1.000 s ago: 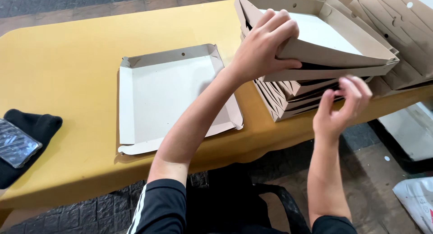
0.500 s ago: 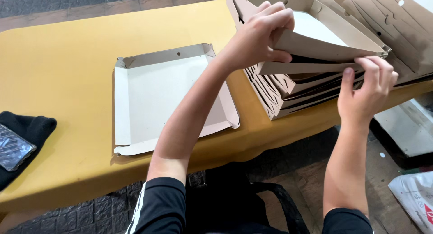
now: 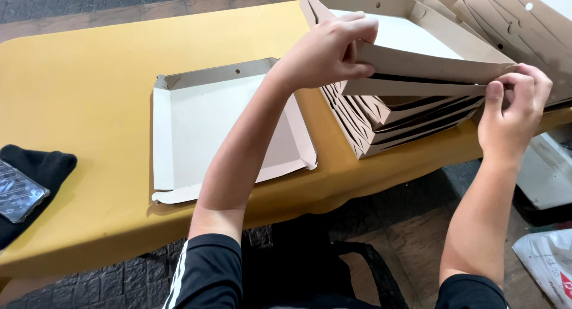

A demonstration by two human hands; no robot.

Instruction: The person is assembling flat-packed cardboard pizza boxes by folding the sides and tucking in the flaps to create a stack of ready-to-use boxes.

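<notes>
Lifted higher, top tray [image 3: 417, 44] sits pinched between left hand [image 3: 325, 53] and right hand [image 3: 512, 103].

The boxes [image 3: 411, 76] are plain matt brown cardboard outside with a smooth off-white paper lining, same as the flat tray [image 3: 220, 130]. The table [image 3: 77, 106] has a smooth, slightly shiny yellow top. The black cloth [image 3: 42, 166] looks soft and fuzzy.

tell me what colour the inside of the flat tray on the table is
White inside the flat tray, with brown cardboard edges; the head view shows it.
</notes>
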